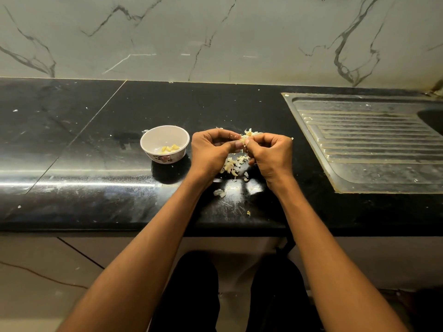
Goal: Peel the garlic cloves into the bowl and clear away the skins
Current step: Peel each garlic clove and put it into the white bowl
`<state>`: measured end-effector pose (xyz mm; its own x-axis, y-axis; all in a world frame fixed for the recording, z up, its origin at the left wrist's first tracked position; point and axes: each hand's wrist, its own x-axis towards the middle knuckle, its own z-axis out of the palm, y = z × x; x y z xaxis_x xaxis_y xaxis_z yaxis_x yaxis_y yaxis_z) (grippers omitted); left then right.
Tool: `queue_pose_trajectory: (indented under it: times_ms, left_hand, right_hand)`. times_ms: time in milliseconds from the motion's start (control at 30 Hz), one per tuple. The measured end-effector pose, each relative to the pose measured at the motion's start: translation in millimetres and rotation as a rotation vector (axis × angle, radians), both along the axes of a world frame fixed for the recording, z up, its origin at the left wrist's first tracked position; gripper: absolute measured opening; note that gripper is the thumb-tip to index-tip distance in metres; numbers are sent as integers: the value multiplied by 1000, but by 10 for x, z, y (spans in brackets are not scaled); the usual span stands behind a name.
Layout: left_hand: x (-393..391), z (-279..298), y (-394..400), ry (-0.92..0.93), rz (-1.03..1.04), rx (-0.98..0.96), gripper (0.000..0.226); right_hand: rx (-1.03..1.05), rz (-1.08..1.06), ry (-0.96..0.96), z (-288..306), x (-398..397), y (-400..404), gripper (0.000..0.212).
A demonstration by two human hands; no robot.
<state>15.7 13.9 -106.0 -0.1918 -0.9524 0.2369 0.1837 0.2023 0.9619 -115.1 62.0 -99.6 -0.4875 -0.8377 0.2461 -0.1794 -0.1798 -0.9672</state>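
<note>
A small white bowl (165,143) with a floral base stands on the black counter and holds several peeled yellow garlic cloves (169,148). Just right of it, my left hand (211,149) and my right hand (269,154) meet above the counter, both pinching one garlic clove (243,141) between thumbs and fingertips; most of it is hidden by the fingers. Pale garlic skins (232,165) lie scattered on the counter under and between my hands, with more skins (250,133) behind them.
A steel sink drainboard (374,149) is set into the counter at the right, its basin at the far right edge. The black counter (84,140) ends at a marble wall behind. Stray skin flakes (219,192) lie near the front edge.
</note>
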Motion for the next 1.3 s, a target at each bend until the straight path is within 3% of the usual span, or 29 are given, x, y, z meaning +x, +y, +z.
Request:
queue_pose_trajectory:
  times_ms: [200,400,1033,1200,1300]
  left_hand:
    - [0,-16,-25,35,-31,14,9]
    - [10,-41,-75,-30,-70,-40,16]
    - [-9,-54,-118,-33,-77,36,17]
    - [-5,-46,-98,-20,-56,39,14]
    - [-1,-38,-82,-21,-52,37,10]
  right_hand:
    - [-14,-9,29,-14,5,-7,16]
    - [-31,-17,73,-36,-3,-21,15]
    - [0,32,91,-29,-3,-20,14]
    - [-16,-53,68,-51,-32,-52,11]
    - [-17,-126,182,-61,-34,-59,16]
